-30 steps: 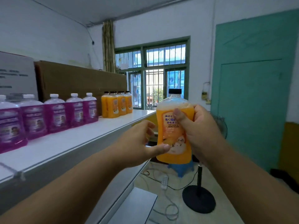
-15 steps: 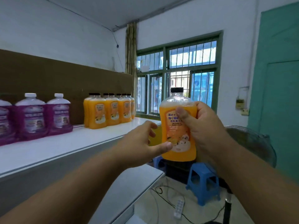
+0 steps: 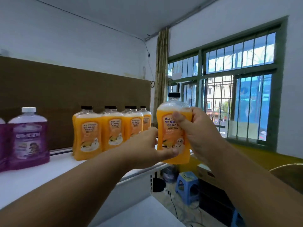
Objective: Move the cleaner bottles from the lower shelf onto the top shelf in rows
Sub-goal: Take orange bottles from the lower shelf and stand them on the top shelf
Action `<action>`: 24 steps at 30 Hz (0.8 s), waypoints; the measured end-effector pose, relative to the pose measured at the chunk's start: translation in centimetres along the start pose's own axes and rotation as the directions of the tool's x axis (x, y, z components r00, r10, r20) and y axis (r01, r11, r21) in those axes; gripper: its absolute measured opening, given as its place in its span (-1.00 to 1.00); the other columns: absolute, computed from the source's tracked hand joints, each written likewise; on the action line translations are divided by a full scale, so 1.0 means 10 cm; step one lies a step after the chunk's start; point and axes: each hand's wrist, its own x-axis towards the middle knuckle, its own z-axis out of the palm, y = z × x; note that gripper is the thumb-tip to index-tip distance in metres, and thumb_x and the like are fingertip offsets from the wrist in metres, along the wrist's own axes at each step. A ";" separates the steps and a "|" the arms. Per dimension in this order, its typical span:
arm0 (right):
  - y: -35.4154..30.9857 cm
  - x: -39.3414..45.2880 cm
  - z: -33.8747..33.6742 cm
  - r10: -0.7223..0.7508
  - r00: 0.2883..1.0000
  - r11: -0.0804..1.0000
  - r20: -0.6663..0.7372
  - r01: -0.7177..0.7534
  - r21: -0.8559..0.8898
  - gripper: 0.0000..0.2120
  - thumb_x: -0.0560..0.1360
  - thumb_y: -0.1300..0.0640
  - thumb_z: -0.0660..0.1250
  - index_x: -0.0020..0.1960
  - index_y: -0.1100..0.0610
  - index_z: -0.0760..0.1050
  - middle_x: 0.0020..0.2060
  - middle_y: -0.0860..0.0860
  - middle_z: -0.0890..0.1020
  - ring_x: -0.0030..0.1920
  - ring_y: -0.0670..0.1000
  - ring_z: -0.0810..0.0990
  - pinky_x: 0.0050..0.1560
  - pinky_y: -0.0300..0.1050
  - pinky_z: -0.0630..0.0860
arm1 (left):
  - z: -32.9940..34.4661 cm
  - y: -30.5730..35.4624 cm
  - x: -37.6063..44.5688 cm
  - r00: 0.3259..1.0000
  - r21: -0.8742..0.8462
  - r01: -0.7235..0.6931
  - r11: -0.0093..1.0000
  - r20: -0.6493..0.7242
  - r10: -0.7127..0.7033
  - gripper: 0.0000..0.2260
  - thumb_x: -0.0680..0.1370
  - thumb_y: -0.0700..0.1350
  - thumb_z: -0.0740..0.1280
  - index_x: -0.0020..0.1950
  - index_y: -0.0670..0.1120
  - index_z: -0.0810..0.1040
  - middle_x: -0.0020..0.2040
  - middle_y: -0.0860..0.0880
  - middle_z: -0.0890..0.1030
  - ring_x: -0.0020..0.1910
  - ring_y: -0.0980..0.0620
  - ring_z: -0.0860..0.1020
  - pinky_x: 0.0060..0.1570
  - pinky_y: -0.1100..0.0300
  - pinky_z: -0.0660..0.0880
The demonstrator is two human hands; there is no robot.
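Observation:
Both hands hold an orange cleaner bottle (image 3: 170,128) with a black cap, upright in the air just off the right end of the white top shelf (image 3: 49,171). My right hand (image 3: 198,133) grips its right side, thumb across the label. My left hand (image 3: 147,148) touches its lower left, thumb under the base. Several orange bottles (image 3: 98,131) stand in rows on the shelf to the left of it. Purple bottles (image 3: 28,140) with white caps stand further left.
A brown cardboard sheet (image 3: 65,89) backs the shelf against the wall. The lower shelf (image 3: 141,215) juts out below. A blue stool (image 3: 186,185) and cables sit on the floor. A barred window (image 3: 229,89) fills the right wall.
The view has swung left and closer to the shelf. The held orange bottle has moved nearer to the row of orange bottles, with both hands still on it.

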 end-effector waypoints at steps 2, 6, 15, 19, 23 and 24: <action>0.22 0.28 -0.04 0.008 0.999 1.000 0.043 -0.009 0.006 -0.47 0.30 -0.24 0.38 0.17 0.01 0.44 0.02 0.04 0.66 -0.06 0.01 0.71 -0.11 0.08 0.68 | 0.06 -0.10 0.25 0.999 0.073 0.049 0.996 -0.002 -0.049 -0.35 0.36 0.46 0.33 0.36 0.20 0.36 0.15 0.18 0.57 0.06 0.16 0.54 0.05 0.13 0.56; 0.65 0.87 -0.11 0.026 0.986 0.998 0.165 -0.034 0.045 -0.46 0.30 -0.23 0.38 0.20 -0.01 0.43 0.03 0.01 0.67 -0.06 0.01 0.71 -0.12 0.04 0.67 | 0.14 -0.24 0.64 0.985 0.298 0.174 0.939 -0.053 -0.166 -0.33 0.40 0.45 0.30 0.41 0.19 0.30 0.01 0.24 0.47 -0.23 0.29 0.35 -0.31 0.36 0.27; 1.43 1.76 -0.03 0.046 0.889 0.983 0.456 -0.122 0.140 -0.42 0.33 -0.14 0.40 0.26 0.10 0.43 0.00 0.06 0.70 -0.03 0.05 0.71 -0.02 0.12 0.66 | 0.46 -0.38 1.25 0.812 0.502 0.550 0.667 -0.136 -0.567 -0.31 0.44 0.46 0.24 0.43 0.07 0.36 0.15 0.04 0.58 0.03 0.02 0.55 -0.18 0.19 0.42; 1.56 1.87 -0.06 0.068 0.850 0.990 0.522 -0.123 0.072 -0.46 0.45 -0.11 0.39 0.33 0.08 0.37 0.12 0.07 0.64 0.09 0.12 0.65 0.11 0.23 0.59 | 0.66 -0.47 1.28 0.757 0.452 0.639 0.623 -0.225 -0.613 -0.25 0.36 0.53 0.22 0.40 0.11 0.38 0.28 0.04 0.55 0.13 0.00 0.54 -0.04 0.12 0.50; 1.67 1.89 -0.20 0.017 0.789 0.986 0.614 0.087 -0.139 -0.29 0.38 0.02 0.54 0.40 -0.03 0.23 0.15 -0.06 0.57 0.12 0.02 0.62 0.11 0.12 0.61 | 0.76 -0.54 1.22 0.741 0.509 0.652 0.561 -0.271 -0.615 -0.16 0.30 0.60 0.15 0.41 0.10 0.38 0.43 0.02 0.41 0.37 -0.05 0.38 0.29 -0.06 0.41; 1.69 1.89 -0.22 0.012 0.786 0.977 0.618 0.121 -0.173 -0.24 0.36 0.02 0.56 0.42 -0.06 0.19 0.15 -0.09 0.55 0.11 -0.01 0.61 0.07 0.04 0.62 | 0.77 -0.52 1.21 0.739 0.519 0.653 0.552 -0.276 -0.614 -0.16 0.31 0.60 0.14 0.41 0.09 0.37 0.46 0.02 0.39 0.40 -0.06 0.35 0.33 -0.07 0.38</action>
